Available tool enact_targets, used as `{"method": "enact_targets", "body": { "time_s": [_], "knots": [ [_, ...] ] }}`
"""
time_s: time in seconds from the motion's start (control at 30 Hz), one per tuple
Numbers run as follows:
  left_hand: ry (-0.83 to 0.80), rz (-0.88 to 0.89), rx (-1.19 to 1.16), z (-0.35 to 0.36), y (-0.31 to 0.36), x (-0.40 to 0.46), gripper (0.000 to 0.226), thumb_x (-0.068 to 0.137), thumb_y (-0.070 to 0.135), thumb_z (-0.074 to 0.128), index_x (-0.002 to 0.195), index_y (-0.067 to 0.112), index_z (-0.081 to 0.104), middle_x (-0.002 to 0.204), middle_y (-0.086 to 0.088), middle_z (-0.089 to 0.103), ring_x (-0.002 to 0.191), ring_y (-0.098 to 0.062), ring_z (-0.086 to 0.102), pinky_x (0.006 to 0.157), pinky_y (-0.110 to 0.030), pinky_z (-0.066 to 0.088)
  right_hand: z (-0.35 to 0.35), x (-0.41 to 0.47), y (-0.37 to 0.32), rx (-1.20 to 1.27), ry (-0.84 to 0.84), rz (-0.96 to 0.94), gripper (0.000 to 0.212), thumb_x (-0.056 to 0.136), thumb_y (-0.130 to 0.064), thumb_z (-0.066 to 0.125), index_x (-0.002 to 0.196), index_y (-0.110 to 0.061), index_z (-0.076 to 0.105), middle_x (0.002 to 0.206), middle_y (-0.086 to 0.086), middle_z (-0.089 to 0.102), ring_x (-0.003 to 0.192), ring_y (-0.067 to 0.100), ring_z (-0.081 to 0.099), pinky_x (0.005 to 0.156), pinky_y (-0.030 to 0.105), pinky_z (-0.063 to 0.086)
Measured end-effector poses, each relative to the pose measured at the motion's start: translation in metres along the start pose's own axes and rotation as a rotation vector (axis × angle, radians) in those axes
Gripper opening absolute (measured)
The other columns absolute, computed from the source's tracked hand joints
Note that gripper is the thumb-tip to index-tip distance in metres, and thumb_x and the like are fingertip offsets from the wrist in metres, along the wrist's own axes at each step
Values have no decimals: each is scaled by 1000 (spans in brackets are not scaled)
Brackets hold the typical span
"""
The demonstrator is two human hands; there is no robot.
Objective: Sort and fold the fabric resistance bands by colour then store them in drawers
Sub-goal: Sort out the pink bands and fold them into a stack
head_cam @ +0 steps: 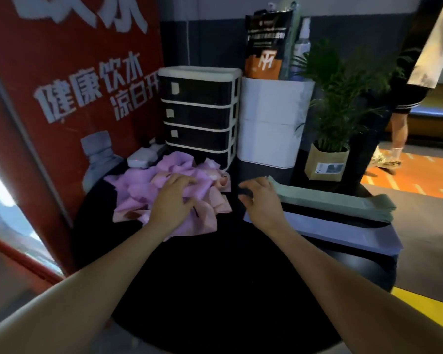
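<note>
Round black table, dim light; red water poster fills the 9–10 o'clock side.

Unsorted pile of lilac and pink fabric bands lies at 11 o'clock on the table, crumpled, the colours mixed through each other. Left hand rests on top of the pile, fingers curled down into the cloth; whether it has one band or several pinched, cannot tell.

Drawer unit stands at 12 o'clock, just behind the pile, four dark drawers, all closed. White box beside it.

Right hand at 1 o'clock, fingers loosely bent, holding nothing, its far side at the near end of the folded green stack. Folded blue-grey stack lies nearer, at 2–3 o'clock, reaching the table edge. Potted plant behind.

Risks, judged: lifting from the tangle may drag a pink band along with a lilac one. Right hand could nudge the green stack out of square. Blue-grey stack could slide off the edge.
</note>
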State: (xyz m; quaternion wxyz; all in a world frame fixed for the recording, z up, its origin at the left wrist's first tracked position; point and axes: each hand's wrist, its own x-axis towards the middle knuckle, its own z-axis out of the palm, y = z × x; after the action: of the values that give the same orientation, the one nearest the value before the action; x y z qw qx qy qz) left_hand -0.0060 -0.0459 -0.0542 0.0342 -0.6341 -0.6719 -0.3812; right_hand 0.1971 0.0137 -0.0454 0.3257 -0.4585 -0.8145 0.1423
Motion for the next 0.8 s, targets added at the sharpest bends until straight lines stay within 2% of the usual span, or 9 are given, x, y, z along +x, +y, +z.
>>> {"method": "enact_targets", "body": {
  "time_s": [0.07,0.13,0.23,0.37,0.47,0.53,0.6,0.7,0.8],
  "knots": [
    [2,-44,85,-11,-22,1,39,74,16,70,111,5,62,115,-13,60,109,-31,53,94,-31,36,15,10,-17,26,-51,-26,32,86,-14,60,118,-12,62,118,13,53,110,32,48,97,34,36],
    [-12,-87,129,-19,-38,0,45,70,16,77,113,10,63,119,-10,60,111,-32,54,96,-38,39,31,19,-33,34,-127,-58,37,85,-15,60,122,-12,59,128,13,48,120,32,42,101,31,32],
    [-21,-146,78,-28,-46,-3,36,71,18,79,105,13,67,110,-10,63,101,-31,57,89,-40,46,54,28,-50,30,-176,-103,43,84,-21,63,124,-9,56,129,16,48,125,32,38,105,30,27],
    [-59,-125,80,-36,-55,-8,20,73,4,73,93,8,70,98,-9,65,92,-28,60,79,-29,44,71,33,-54,-6,-316,-69,49,83,-34,65,127,-14,54,130,13,46,121,29,41,98,37,41],
    [-41,-171,33,-40,-58,-10,13,77,5,71,90,7,70,93,1,63,86,-14,56,70,-16,33,73,35,-53,-3,-310,-65,43,84,-28,64,124,-15,56,129,9,47,119,28,46,93,36,45],
    [-38,-244,-37,-42,-59,-5,9,82,9,67,91,8,68,91,1,63,84,-15,58,70,-18,36,71,37,-53,-17,-249,-48,45,84,-27,64,125,-13,52,130,8,42,119,26,44,90,37,47],
    [-7,-333,-89,-46,-60,2,6,88,12,59,84,8,62,82,-8,62,78,-21,56,66,-23,35,68,37,-52,-67,-225,-1,47,85,-26,64,126,-11,46,131,9,39,119,28,43,87,37,48],
    [144,-529,-265,-56,-65,16,21,91,14,51,78,-1,59,80,-23,57,79,-29,51,73,-32,40,65,38,-46,-144,-307,55,24,89,-18,55,112,-10,54,118,12,56,107,31,56,79,33,46],
    [198,-674,-347,-68,-67,31,8,93,11,49,91,8,56,91,-11,54,89,-21,47,77,-25,34,58,45,-47,-84,-266,77,14,87,-16,53,97,-13,62,112,12,57,91,31,60,69,27,41]
  ]
}}
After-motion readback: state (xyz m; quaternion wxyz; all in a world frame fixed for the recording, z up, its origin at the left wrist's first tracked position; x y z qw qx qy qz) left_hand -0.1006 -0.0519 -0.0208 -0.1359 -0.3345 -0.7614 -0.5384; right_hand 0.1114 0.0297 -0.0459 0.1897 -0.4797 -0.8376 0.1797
